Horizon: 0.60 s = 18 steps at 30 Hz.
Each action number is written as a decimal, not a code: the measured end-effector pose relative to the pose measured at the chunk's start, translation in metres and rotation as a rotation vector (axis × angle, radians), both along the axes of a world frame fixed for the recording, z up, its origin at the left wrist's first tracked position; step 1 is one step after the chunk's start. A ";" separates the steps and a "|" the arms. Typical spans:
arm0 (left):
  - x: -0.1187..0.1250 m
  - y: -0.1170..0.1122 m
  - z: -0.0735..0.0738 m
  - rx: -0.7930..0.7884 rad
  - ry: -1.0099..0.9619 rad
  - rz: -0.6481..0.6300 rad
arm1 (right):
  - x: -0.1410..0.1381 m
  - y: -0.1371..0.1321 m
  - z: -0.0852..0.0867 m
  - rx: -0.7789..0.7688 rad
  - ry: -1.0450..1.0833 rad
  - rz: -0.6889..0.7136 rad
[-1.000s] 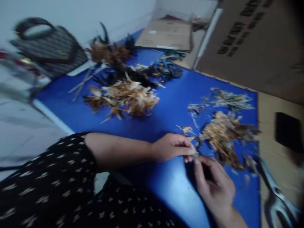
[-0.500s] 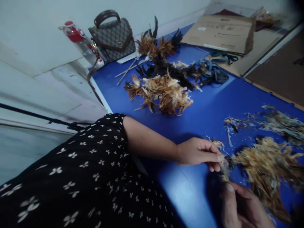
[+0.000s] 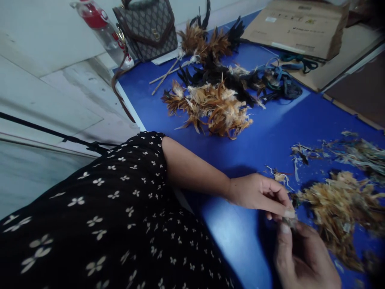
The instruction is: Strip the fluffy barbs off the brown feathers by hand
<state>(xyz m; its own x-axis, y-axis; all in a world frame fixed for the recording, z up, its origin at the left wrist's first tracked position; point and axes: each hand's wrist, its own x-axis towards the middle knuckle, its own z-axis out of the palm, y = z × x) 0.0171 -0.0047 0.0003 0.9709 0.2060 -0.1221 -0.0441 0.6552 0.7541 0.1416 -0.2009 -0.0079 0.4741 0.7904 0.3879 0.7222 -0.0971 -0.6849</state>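
My left hand (image 3: 261, 194) reaches in over the blue table, its thumb and fingers pinched on a small greyish-brown feather (image 3: 290, 221). From below, my right hand (image 3: 305, 253) pinches the same feather between thumb and forefinger, its tips close against the left ones. Most of the feather is hidden by the fingers. Just right of both hands lies a pile of tan and golden feathers (image 3: 339, 204). Behind the left fingertips are a few loose pale strands (image 3: 281, 176).
Brown feather bundles (image 3: 216, 106) and black feathers (image 3: 207, 74) lie farther back on the blue table (image 3: 270, 132). Stripped quills (image 3: 367, 154) are heaped at the right. A patterned handbag (image 3: 147, 30), a bottle (image 3: 106, 34) and a cardboard box (image 3: 297, 28) stand along the back.
My right hand has moved up and left, closing the gap to my left fingertips. The feather, stretched visibly between the hands before, is now mostly covered. The view has shifted slightly.
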 end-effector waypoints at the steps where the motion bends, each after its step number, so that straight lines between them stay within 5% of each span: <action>1: -0.001 0.000 0.001 0.015 -0.009 -0.005 | 0.000 0.002 0.002 0.010 -0.055 0.028; 9: 0.004 0.000 -0.003 -0.048 0.101 0.155 | 0.001 0.000 0.005 0.055 -0.067 -0.064; 18: 0.005 -0.002 -0.012 0.034 0.013 -0.066 | 0.003 0.004 0.004 0.034 -0.201 0.053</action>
<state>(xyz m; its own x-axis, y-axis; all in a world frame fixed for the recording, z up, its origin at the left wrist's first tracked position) 0.0219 -0.0069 -0.0116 0.9809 0.1456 -0.1287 0.0082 0.6305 0.7762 0.1448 -0.1965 -0.0038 0.3424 0.7974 0.4969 0.8480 -0.0346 -0.5288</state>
